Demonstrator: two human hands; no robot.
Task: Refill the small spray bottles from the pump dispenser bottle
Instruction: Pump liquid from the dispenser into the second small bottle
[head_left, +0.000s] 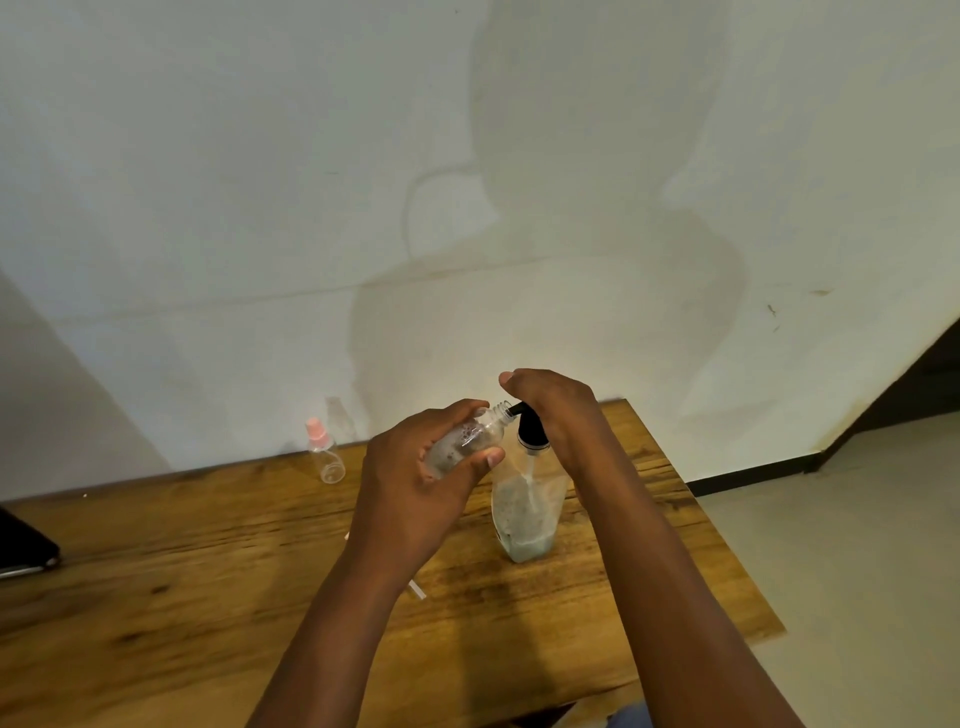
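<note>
The left hand (415, 483) grips an uncapped spray bottle (470, 439), tilted, mouth touching the black nozzle (515, 409). The right hand (558, 415) presses the pump (532, 434), fingers curled over it. If the mouth slips off, liquid likely spills onto the table (208, 545).

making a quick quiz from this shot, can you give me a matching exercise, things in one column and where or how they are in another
Things:
1. uncapped small bottle
2. pink-capped bottle
3. pump bottle
4. right hand

States:
A. stands alone near the wall
B. pressing on the black pump head
C. held tilted in the left hand
D. upright on the table, little liquid at the bottom

Pairs: 1-C, 2-A, 3-D, 4-B
</note>
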